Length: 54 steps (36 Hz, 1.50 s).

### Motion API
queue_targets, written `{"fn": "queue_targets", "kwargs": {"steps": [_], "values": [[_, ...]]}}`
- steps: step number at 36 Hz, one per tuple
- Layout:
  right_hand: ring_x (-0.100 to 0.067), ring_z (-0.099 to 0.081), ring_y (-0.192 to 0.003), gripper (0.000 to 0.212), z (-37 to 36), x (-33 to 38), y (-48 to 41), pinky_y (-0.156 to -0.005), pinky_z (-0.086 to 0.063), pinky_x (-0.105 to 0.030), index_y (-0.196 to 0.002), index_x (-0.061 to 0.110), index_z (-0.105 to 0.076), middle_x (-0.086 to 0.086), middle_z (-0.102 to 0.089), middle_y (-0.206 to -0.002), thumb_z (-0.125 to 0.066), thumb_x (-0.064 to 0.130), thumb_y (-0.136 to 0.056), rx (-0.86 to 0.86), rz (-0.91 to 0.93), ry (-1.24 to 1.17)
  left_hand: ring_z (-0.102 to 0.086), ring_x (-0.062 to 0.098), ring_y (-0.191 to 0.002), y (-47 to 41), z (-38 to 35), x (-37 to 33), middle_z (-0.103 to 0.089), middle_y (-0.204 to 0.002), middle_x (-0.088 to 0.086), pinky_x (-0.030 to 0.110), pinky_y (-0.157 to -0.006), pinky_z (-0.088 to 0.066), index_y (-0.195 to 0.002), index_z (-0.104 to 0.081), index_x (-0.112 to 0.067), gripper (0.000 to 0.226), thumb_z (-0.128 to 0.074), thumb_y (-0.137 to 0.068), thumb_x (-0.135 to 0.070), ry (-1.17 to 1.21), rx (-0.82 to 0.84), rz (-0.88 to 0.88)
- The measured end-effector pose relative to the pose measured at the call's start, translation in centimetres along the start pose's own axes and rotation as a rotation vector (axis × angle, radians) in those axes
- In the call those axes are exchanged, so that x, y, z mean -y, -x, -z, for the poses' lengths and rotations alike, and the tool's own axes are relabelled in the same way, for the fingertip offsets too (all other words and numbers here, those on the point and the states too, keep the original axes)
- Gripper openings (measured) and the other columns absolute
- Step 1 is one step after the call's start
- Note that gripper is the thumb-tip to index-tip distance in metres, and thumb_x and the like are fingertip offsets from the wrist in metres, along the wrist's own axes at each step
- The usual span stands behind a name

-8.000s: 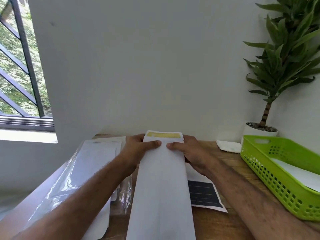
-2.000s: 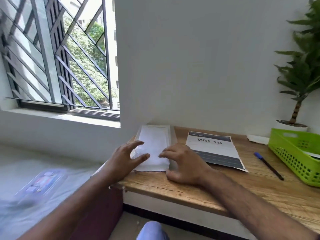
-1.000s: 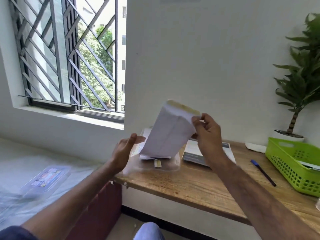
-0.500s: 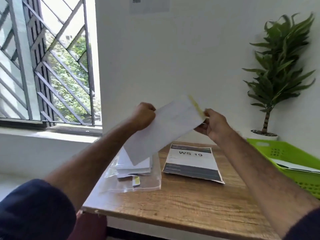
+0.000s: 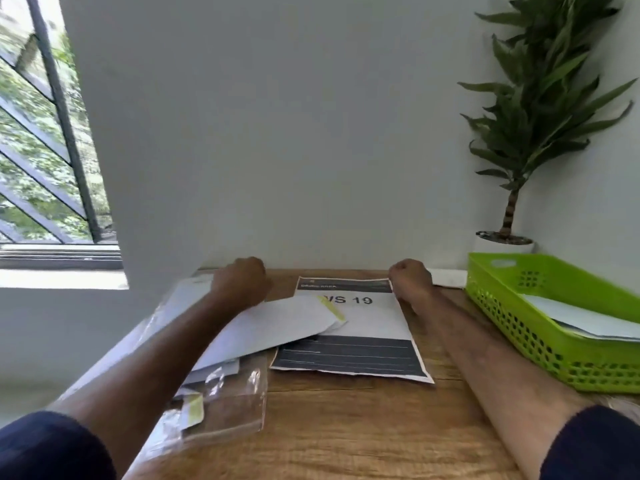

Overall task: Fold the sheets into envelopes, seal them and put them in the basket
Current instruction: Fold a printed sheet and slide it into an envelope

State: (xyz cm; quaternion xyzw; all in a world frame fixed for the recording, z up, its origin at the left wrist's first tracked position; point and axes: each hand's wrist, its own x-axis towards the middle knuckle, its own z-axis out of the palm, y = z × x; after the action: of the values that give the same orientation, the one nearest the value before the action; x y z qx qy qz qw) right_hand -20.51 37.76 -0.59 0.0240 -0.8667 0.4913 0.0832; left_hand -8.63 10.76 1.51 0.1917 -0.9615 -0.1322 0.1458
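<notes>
A white envelope (image 5: 273,327) with a yellow adhesive strip lies slanted across the left part of the printed sheet (image 5: 363,327) marked "WS 19" and across the plastic pack. My left hand (image 5: 242,282) is curled at the envelope's far left end and holds it there; my forearm covers that end. My right hand (image 5: 410,277) is curled at the sheet's far right corner and seems to pinch it; its fingertips are hidden. The green basket (image 5: 498,299) stands at the right with white envelopes (image 5: 581,320) in it.
A clear plastic pack (image 5: 221,403) of envelopes lies at the wooden table's (image 5: 346,427) left front. A potted plant (image 5: 509,216) stands in the back right corner behind the basket. A white wall runs along the table's far edge, and a barred window (image 5: 41,150) is at left.
The envelope was held up in the air by both hands; now it is down on the sheet and pack. My right hand has let go of it and moved to the sheet's far corner.
</notes>
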Motion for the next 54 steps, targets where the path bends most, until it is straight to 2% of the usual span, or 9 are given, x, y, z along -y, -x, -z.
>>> {"fn": "queue_targets", "kwargs": {"steps": [9, 19, 27, 30, 37, 41, 44, 49, 54], "values": [[-0.022, -0.047, -0.047, 0.015, -0.7, -0.2, -3.3, -0.048, -0.032, -0.023, -0.081, 0.004, -0.058, -0.015, -0.057, -0.064, -0.061, 0.016, -0.089, 0.205, -0.204, 0.038, -0.062, 0.026, -0.115, 1.1, -6.4, -2.9, -0.069, -0.123, 0.001, 0.037, -0.098, -0.047, -0.123, -0.063, -0.026, 0.039, -0.048, -0.094, -0.047, 0.024, 0.04, -0.276], [-0.009, -0.035, -0.036, 0.033, 1.5, -0.2, -3.2, -0.036, -0.029, -0.02, -0.108, 0.006, -0.068, -0.008, -0.061, -0.085, -0.081, 0.017, -0.08, 0.438, -0.357, -0.032, -0.059, 0.025, -0.116, 1.1, -6.8, -2.5, -0.068, -0.127, 0.002, 0.04, -0.098, -0.047, -0.123, -0.063, -0.026, 0.036, -0.051, -0.098, -0.048, 0.178, -0.008, -0.28], [-0.031, -0.074, -0.087, 0.017, 5.8, 4.1, -1.4, -0.079, -0.062, -0.048, -0.091, 0.01, -0.075, -0.017, -0.076, -0.096, -0.081, 0.022, -0.08, -0.204, 0.152, -0.328, -0.061, 0.012, -0.106, 1.4, -5.6, -3.2, -0.07, -0.116, -0.008, 0.038, -0.093, -0.051, -0.114, -0.069, -0.023, 0.034, -0.049, -0.098, -0.045, 0.423, -0.146, -0.329], [-0.016, -0.073, -0.082, 0.007, 8.4, 6.1, 0.0, -0.071, -0.061, -0.031, -0.093, 0.018, -0.074, -0.005, -0.078, -0.098, -0.077, 0.02, -0.086, -0.254, 0.236, -0.588, -0.062, 0.009, -0.103, 1.7, -5.6, -3.4, -0.07, -0.114, -0.01, 0.039, -0.093, -0.053, -0.113, -0.07, -0.024, 0.029, -0.051, -0.099, -0.04, 0.505, -0.134, -0.347], [-0.028, -0.068, -0.116, 0.044, 10.1, 6.6, 1.0, -0.098, -0.053, -0.048, -0.134, 0.013, -0.062, -0.01, -0.07, -0.128, -0.07, 0.019, -0.09, 0.357, 0.082, -1.163, -0.065, 0.004, -0.101, 1.0, -5.6, -2.6, -0.071, -0.114, -0.01, 0.035, -0.094, -0.052, -0.119, -0.067, -0.028, 0.028, -0.065, -0.092, -0.035, 0.73, -0.049, -0.269], [-0.03, -0.067, -0.117, 0.051, 8.9, 5.8, 1.2, -0.098, -0.054, -0.048, -0.134, 0.01, -0.063, -0.015, -0.069, -0.127, -0.068, 0.021, -0.084, 0.525, -0.059, -1.03, -0.071, 0.025, -0.097, 1.3, -4.1, -2.8, -0.076, -0.098, 0.018, 0.045, -0.093, -0.053, -0.095, -0.079, -0.01, 0.028, -0.053, -0.095, 0.0, 1.583, -0.109, -0.599], [-0.034, -0.07, -0.1, 0.041, 6.4, 4.8, 1.9, -0.087, -0.059, -0.049, -0.12, 0.002, -0.068, -0.022, -0.073, -0.115, -0.069, 0.018, -0.082, 0.513, -0.116, -0.784, -0.063, 0.028, -0.076, 2.1, -3.2, -2.9, -0.063, -0.086, 0.017, 0.031, -0.068, -0.054, -0.073, -0.078, -0.019, 0.05, -0.041, -0.106, -0.012, 1.629, 0.149, -0.16], [-0.03, -0.074, -0.071, 0.011, 1.7, 2.9, 2.5, -0.071, -0.062, -0.04, -0.098, 0.003, -0.074, -0.019, -0.077, -0.092, -0.069, 0.004, -0.088, 0.257, -0.065, -0.602, -0.069, 0.044, -0.098, 0.9, -1.6, -1.4, -0.073, -0.109, 0.025, 0.046, -0.078, -0.057, -0.114, -0.069, -0.007, 0.081, -0.026, -0.094, -0.073, 1.656, 0.406, 0.082], [-0.03, -0.077, -0.082, 0.012, 0.2, 1.2, 2.4, -0.08, -0.062, -0.047, -0.097, 0.009, -0.074, -0.011, -0.079, -0.091, -0.071, 0.019, -0.091, 0.246, -0.051, -0.554, -0.073, 0.039, -0.098, 0.4, -2.2, -1.4, -0.074, -0.111, 0.02, 0.053, -0.087, -0.057, -0.118, -0.07, -0.008, 0.04, -0.054, -0.099, -0.04, 1.394, 0.291, 0.022]]}}
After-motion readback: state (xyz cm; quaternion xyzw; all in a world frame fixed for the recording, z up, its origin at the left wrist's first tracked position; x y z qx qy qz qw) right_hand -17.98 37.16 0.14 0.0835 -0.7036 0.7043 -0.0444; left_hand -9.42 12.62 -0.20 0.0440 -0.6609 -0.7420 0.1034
